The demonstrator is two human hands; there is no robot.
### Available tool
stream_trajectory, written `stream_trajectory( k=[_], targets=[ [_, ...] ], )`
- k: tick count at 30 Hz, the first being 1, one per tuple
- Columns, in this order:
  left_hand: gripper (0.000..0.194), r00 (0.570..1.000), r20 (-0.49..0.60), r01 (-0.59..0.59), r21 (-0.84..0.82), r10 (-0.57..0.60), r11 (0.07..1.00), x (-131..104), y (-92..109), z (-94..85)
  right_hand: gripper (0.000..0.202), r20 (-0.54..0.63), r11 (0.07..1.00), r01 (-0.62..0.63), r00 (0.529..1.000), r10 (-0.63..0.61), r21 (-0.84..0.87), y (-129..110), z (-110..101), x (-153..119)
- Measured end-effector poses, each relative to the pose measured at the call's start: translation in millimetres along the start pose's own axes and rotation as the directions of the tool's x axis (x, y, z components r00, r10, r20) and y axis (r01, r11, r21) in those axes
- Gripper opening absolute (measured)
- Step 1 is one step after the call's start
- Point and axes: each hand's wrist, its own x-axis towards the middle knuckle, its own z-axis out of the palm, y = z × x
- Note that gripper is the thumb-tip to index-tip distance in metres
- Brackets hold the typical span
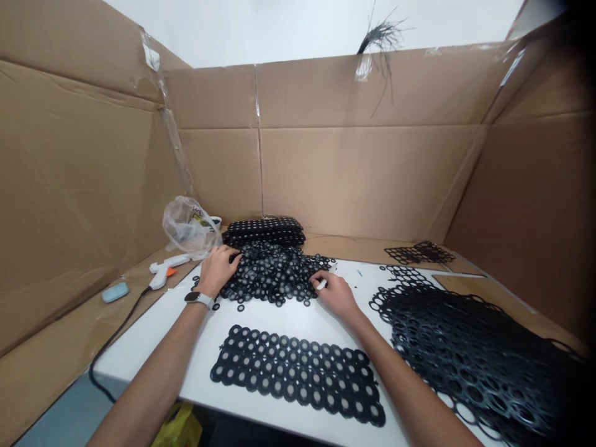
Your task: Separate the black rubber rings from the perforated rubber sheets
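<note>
A heap of small black rings lies on the white table. My left hand, with a smartwatch at the wrist, is at the heap's left side. Its fingers are bent together at the rings; whether one is pinched there is hidden. At the heap's right edge, my right hand is closed around a small white object, mostly covered by the fingers. Nearer to me lies a flat black panel of joined discs with pale round centres, in several rows.
Black ring netting is piled on the right, with a smaller piece behind. A glue gun, blue case and plastic bag are left. Folded dotted black panels sit behind the heap. Cardboard walls surround the table.
</note>
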Motion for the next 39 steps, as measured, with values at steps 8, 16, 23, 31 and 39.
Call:
stream_trajectory(
  k=[8,16,23,31,39],
  targets=[
    [0.019,0.999,-0.033,0.026,-0.063,-0.028,0.998,-0.6,4.6,-11.6,0.023,-0.002,1.0,-0.007,1.0,0.007,0.001,2.8,1.2,1.0],
    [0.024,0.993,-0.114,0.004,-0.142,-0.021,0.99,2.2,29.1,-19.8,0.024,-0.013,1.0,0.012,1.0,-0.012,0.011,2.8,2.2,1.5],
    [0.024,0.992,-0.099,-0.095,-0.192,0.077,0.977,7.5,40.6,-10.4,0.024,-0.029,0.998,0.044,0.999,-0.043,0.037,5.6,3.6,1.7],
    [0.023,0.991,-0.1,-0.109,-0.161,0.094,0.981,6.3,41.2,-7.7,0.024,-0.026,0.999,0.031,0.999,-0.031,0.022,5.5,3.6,1.9],
    [0.025,0.993,-0.078,-0.104,-0.148,0.093,0.983,7.1,44.3,-6.6,0.024,-0.02,0.999,0.016,1.0,-0.016,0.033,3.1,2.1,1.2]
  ],
)
